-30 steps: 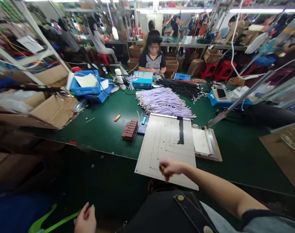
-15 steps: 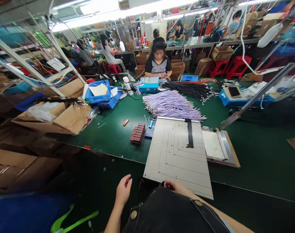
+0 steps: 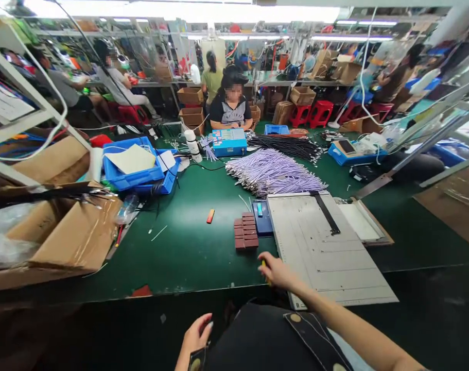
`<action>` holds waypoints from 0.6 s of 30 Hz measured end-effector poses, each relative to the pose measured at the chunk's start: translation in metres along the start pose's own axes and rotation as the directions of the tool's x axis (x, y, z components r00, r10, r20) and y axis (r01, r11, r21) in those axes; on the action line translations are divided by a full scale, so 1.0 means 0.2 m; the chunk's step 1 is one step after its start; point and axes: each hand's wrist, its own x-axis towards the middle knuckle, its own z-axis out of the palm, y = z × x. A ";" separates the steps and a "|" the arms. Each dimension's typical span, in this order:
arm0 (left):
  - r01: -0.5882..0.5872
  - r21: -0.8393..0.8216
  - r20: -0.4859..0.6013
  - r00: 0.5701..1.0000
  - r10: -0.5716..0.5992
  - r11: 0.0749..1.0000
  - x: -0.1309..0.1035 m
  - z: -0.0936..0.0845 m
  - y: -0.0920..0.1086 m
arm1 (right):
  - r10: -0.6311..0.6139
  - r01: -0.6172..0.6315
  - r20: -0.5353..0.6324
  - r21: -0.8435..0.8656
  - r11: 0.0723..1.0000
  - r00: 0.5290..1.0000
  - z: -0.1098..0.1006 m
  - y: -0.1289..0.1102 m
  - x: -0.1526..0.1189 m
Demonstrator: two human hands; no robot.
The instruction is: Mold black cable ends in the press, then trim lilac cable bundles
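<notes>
My right hand [image 3: 275,270] is closed around a small yellow object [image 3: 263,264], mostly covered by the fingers. It is over the table's front edge, beside the left side of a grey guillotine paper cutter [image 3: 327,268] with printed lines. Just beyond the hand sits a stack of reddish-brown blocks [image 3: 245,234]. Low in front of my apron, my left hand [image 3: 196,332] hangs with loosely bent fingers and nothing visible in it. An orange lighter [image 3: 210,216] lies on the green table, and a light-blue lighter [image 3: 259,209] rests on a dark blue tray [image 3: 263,226].
A pile of purple cables [image 3: 275,172] lies behind the cutter, with black cables [image 3: 288,147] farther back. Blue bins [image 3: 134,170] and an open carton [image 3: 72,232] stand on the left. Across the table sits a co-worker [image 3: 232,103] behind a blue box [image 3: 229,142].
My right hand has moved from my waist up and forward over the table edge, with the yellow object now showing. My left hand is lower in view. The camera view has shifted.
</notes>
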 end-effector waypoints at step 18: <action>-0.378 0.149 0.326 0.891 0.315 0.914 1.60 -0.42 1.83 | 0.307 -0.331 -0.145 -0.186 0.925 0.941 -0.42 0.19 1.00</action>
